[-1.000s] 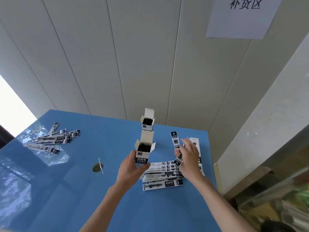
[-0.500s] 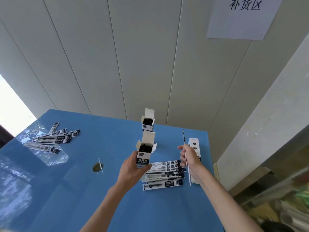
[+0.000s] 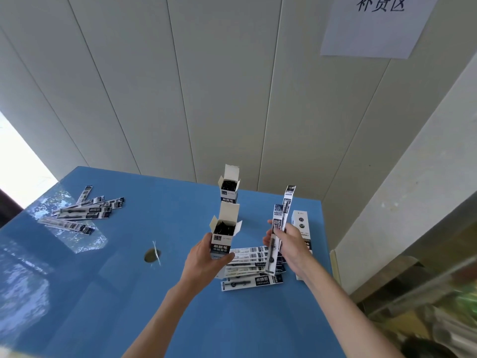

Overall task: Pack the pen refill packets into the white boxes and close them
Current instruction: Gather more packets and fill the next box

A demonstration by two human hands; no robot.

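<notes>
Head view, hidden parts first: lower body of held white box point(image 3: 223, 235) covered by left hand point(image 3: 206, 259); contents only a dark mass at its open top, single packets not separable. Second open box point(image 3: 229, 186) upright farther back on blue table point(image 3: 160, 306), its base behind the raised top flap of the held one. Closed white box point(image 3: 301, 223) lying flat near the right edge, largely hidden behind right hand point(image 3: 290, 245). Stack of refill packets point(image 3: 251, 264) flat on the table below and between the hands, partly covered by both. Wall sign point(image 3: 374, 24) cut off by the top of the frame. Clutter at lower right blurred, not identifiable.

Edges and room: table's right edge just beside the closed box, far edge against the panelled wall. Broad bare blue surface toward the near side and centre. Round hole point(image 3: 152, 255) with a white tie left of the hands. Loose pile of packets point(image 3: 82, 213) well apart at far left.

Grip: left fingers and thumb curled round the held box, upright, flaps open. Right thumb and fingers pinching two upright packets point(image 3: 281, 223) at mid-length, just right of the box's open top, not touching it.
</notes>
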